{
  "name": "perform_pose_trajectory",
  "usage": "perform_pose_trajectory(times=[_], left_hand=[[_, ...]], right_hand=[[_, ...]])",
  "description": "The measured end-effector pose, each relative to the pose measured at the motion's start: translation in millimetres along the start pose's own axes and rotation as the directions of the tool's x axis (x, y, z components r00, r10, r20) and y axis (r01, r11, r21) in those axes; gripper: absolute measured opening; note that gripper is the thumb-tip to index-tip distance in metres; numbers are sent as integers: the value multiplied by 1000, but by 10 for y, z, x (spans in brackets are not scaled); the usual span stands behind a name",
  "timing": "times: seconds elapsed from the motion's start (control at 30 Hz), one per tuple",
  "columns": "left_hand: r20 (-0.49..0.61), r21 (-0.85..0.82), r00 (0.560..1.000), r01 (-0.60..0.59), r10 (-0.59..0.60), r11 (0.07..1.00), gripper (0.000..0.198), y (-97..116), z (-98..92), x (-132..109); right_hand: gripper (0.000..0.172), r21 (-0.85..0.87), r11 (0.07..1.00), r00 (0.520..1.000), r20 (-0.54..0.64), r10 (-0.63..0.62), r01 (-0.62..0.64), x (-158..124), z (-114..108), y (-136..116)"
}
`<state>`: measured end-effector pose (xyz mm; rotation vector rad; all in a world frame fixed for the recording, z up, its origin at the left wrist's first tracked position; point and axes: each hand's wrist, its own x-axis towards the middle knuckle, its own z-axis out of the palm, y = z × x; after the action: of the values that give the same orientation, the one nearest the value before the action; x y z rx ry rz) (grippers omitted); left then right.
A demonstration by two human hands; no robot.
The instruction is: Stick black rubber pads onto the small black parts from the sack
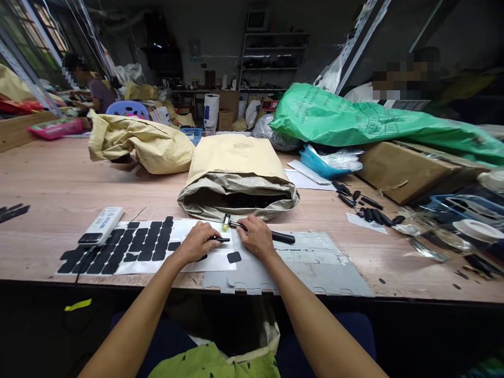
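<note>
My left hand (pixel 199 242) is closed in a pinch on a thin black piece (pixel 220 239); its exact kind is too small to make out. Beneath that hand lies a white sheet (pixel 220 260) with rows of black rounded patches (pixel 137 239). One loose black patch (pixel 234 257) rests between my hands. Fingers curled, my right hand (pixel 255 236) covers the middle of a small hammer (pixel 283 238). Its yellowish head (pixel 226 222) points left and its black handle sticks out to the right. Under my right wrist is a grey plastic sheet (pixel 311 268).
An open-mouthed yellow sack (pixel 236 155) lies just beyond my hands. A white power box (pixel 101 226) stands on the left. Black handles (pixel 374 215), a cardboard box (pixel 409 168) and a green sack (pixel 334 115) are at right. Two other people sit further back.
</note>
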<state>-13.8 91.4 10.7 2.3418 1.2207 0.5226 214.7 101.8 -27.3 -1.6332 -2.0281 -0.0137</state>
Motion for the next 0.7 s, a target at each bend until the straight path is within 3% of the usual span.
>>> perform_pose_trajectory(times=[0.17, 0.5, 0.7], left_hand=[[-102, -75, 994, 31, -39, 997, 23, -103, 203, -113], [-146, -167, 985, 65, -90, 984, 18, -117, 202, -110], [-152, -173, 982, 87, -113, 981, 18, -100, 210, -104]], right_hand=[[18, -2, 1000, 1000, -4, -9, 9, -11, 11, 3], [23, 10, 992, 992, -1, -125, 125, -25, -58, 46], [28, 246, 956, 986, -92, -141, 160, -218, -298, -201]])
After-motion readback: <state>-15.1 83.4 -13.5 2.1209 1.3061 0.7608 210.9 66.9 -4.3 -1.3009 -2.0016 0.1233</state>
